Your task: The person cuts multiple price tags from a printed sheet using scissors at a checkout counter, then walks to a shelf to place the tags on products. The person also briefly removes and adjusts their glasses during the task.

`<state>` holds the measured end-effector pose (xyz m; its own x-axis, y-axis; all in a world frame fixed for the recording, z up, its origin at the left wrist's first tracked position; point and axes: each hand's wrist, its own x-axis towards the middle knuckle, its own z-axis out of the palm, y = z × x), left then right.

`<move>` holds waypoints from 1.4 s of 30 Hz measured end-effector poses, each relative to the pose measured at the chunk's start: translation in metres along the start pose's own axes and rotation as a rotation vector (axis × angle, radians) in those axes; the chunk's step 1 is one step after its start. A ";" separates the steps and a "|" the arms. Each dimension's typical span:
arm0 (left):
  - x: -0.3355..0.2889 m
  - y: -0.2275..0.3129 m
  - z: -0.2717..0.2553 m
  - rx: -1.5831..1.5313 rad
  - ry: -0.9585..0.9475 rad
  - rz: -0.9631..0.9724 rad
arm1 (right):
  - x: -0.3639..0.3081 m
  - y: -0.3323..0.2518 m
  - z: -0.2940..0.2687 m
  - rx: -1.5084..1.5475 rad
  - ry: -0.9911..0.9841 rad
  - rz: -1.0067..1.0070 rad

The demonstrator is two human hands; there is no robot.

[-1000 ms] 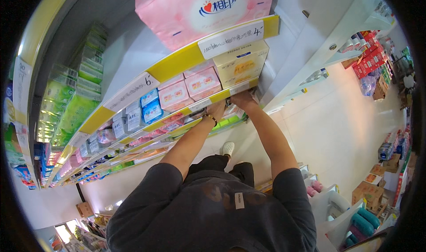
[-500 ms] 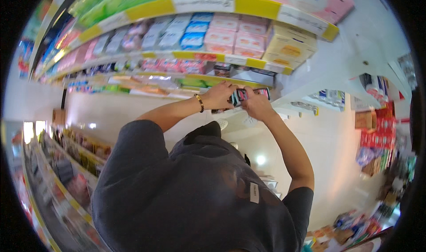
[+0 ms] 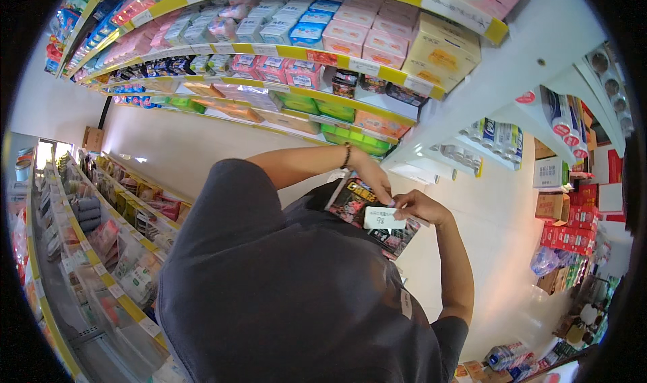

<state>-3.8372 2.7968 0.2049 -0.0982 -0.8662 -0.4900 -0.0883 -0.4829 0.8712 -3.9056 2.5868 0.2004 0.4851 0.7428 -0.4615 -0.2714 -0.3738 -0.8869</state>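
Observation:
Close in front of my dark shirt, my left hand [image 3: 372,177], with a beaded bracelet at the wrist, grips a flat black package [image 3: 354,198] with a pink and red print. The package lies tilted, one end toward my shirt. My right hand [image 3: 423,206] pinches a small white rectangular label [image 3: 379,218] with dark print. That label rests over the package's face and hides part of it. The fingertips of both hands nearly meet at the label's upper edge. Whether the label is fixed to the package I cannot tell.
Ahead, a shelf rack [image 3: 377,67] with yellow and white edge strips holds pink boxes [image 3: 347,36], a cream box [image 3: 441,49], dark packs [image 3: 344,82] and green packs [image 3: 354,137]. More shelving [image 3: 101,268] runs along my left. Red cartons [image 3: 569,238] stand at the right.
Both hands have come back from the shelf toward my body, bringing the black package along. The package's printed face and the white label now show. The view of the shelf has shifted.

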 end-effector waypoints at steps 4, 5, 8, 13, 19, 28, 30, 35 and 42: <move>0.073 0.050 -0.010 0.297 -0.272 -0.192 | -0.058 0.025 -0.006 0.269 0.087 0.027; 0.094 0.059 -0.012 0.349 -0.324 -0.182 | -0.074 0.033 -0.009 0.319 0.109 0.040; 0.163 0.075 -0.019 0.388 -0.459 -0.126 | -0.116 0.070 -0.019 0.376 0.234 0.003; 0.279 0.109 -0.039 0.405 -0.615 -0.130 | -0.184 0.134 -0.053 0.386 0.391 -0.057; 0.397 0.192 -0.052 0.300 -0.652 0.105 | -0.328 0.153 -0.083 0.563 0.877 -0.012; 0.432 0.247 -0.040 0.361 -0.866 -0.100 | -0.399 0.154 -0.058 0.758 1.223 -0.005; 0.442 0.245 -0.042 0.311 -0.869 -0.107 | -0.410 0.161 -0.066 0.762 1.217 0.005; 0.547 0.289 -0.069 0.169 -0.715 -0.089 | -0.509 0.219 -0.152 0.721 1.184 0.003; 0.569 0.332 -0.111 -0.374 -0.492 -0.183 | -0.571 0.252 -0.285 0.693 0.961 -0.030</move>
<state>-3.8119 2.1290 0.2189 -0.5655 -0.6479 -0.5103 0.1960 -0.7066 0.6800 -4.0140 1.9103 0.2351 0.8442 -0.0866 -0.5290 -0.4983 0.2372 -0.8340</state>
